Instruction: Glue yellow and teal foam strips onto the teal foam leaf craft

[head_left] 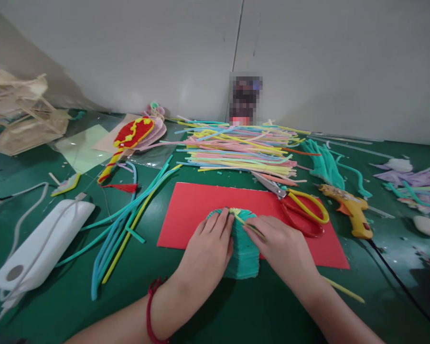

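A rounded teal panel (244,253) of pipe cleaners laid side by side lies partly on a red sheet (191,200), its lower end past the sheet's front edge. My left hand (209,243) lies flat over the panel's left side, fingers stretched toward its top. A small patch of yellow shows at that top edge by the fingertips. My right hand (279,239) pinches a thin yellow pipe cleaner (239,220) that runs to this patch. Yellow-and-red scissors (304,205) lie half open on the sheet, just beyond my right hand.
Several coloured pipe cleaners (236,148) are heaped at the back. A yellow glue gun (356,212) lies right, its cord running forward. Left are loose blue and teal stems (120,234), a white power strip (50,243) and a red fan-shaped craft (134,133). A wall stands behind.
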`<state>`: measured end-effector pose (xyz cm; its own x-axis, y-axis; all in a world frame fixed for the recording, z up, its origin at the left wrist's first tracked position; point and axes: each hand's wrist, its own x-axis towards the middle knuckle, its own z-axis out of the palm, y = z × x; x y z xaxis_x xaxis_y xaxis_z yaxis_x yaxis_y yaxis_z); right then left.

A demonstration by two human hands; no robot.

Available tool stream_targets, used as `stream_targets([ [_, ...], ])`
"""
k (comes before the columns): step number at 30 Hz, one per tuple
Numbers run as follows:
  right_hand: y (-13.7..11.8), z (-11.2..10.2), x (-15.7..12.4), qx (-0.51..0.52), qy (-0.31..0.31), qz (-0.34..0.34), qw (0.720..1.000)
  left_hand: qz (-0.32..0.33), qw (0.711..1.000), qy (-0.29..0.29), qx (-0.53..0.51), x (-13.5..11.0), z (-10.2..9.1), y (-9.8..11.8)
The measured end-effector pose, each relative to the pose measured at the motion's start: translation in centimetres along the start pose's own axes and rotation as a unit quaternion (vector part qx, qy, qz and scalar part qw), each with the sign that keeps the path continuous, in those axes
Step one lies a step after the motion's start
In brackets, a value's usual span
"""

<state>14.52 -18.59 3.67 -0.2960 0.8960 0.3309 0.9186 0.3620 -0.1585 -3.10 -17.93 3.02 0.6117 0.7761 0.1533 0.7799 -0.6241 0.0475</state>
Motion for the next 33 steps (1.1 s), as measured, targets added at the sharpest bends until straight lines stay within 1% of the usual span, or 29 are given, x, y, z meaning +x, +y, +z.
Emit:
stream_targets([
  [3,0.0,0.2,0.0,-0.001,0.009,0.017,1.0,0.004,1.0,-0.007,-0.006,0.0,-0.2,-0.1],
  [5,0.0,0.5,0.0,0.021,0.002,0.028,0.999,0.004,1.0,-0.006,-0.006,0.0,-0.2,-0.2],
  [7,-0.1,0.9,0.0,0.061,-0.007,0.044,0.997,0.009,1.0,0.0,0.001,0.0,-0.2,-0.2],
  [10,-0.3,1.3,0.1,0.112,-0.002,0.074,0.991,0.018,1.0,0.012,0.016,0.0,-0.2,-0.2],
  [15,-0.5,1.7,0.1,0.133,0.015,0.103,0.986,0.016,0.999,0.03,0.024,0.1,-0.4,-0.1],
  [21,-0.7,1.8,0.1,0.128,0.013,0.105,0.986,0.015,0.999,0.019,0.022,0.1,-0.5,-0.1],
  [25,-0.8,1.9,0.2,0.112,0.022,0.106,0.988,0.012,1.0,0.014,0.018,0.2,-0.5,-0.1],
  [29,-0.9,1.9,0.4,0.103,0.031,0.097,0.989,0.009,1.0,0.009,0.01,0.3,-0.4,-0.1],
  [33,-0.8,1.9,0.6,0.084,0.025,0.076,0.993,0.006,1.0,0.007,0.017,0.4,-0.5,-0.1],
])
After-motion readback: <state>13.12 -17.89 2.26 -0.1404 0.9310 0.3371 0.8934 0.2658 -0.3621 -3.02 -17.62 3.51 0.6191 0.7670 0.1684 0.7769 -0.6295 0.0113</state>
